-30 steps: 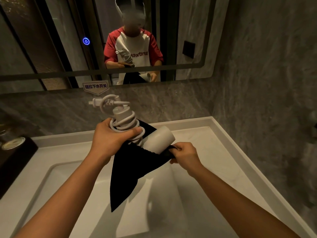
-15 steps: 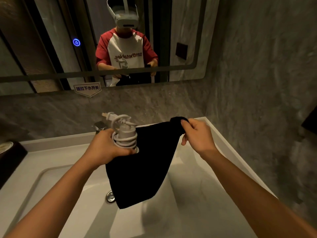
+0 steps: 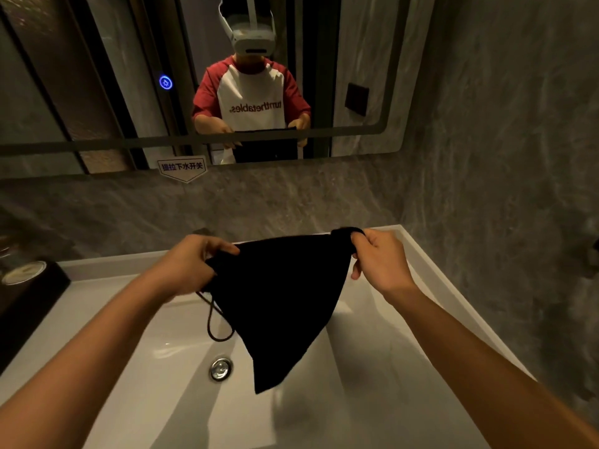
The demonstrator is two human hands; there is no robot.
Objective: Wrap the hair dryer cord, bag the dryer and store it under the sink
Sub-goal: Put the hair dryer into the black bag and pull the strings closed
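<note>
Head view: the left hand [image 3: 191,264] is closed on the left corner of a black drawstring bag [image 3: 278,299], thumb on top and fingers curled underneath the fabric. The right hand [image 3: 379,257] pinches the bag's opposite upper corner, where the cloth bunches into a small roll between thumb and forefinger. Between the two hands the bag's top edge is stretched nearly level, and the rest hangs down in a tapering shape to a point above the basin. A thin dark drawstring [image 3: 215,322] dangles in a loop from below the left hand. The hair dryer itself cannot be seen; whether it sits inside the bag cannot be told from this angle.

Below the bag lies a white sink [image 3: 418,254] with a round metal drain [image 3: 221,368] in the bottom, just left of the bag's lowest tip. The pale counter [image 3: 97,270] runs around the basin. At the far left edge sits a dark box [image 3: 29,299] with a round light-coloured object on top of it. Behind the sink rises a grey stone-look wall, and above it a mirror [image 3: 366,59] reflects the person in a red-sleeved white shirt holding the bag. A glowing blue touch button [image 3: 165,82] shows on the mirror, and a small label [image 3: 182,166] with printed characters hangs at its lower edge
</note>
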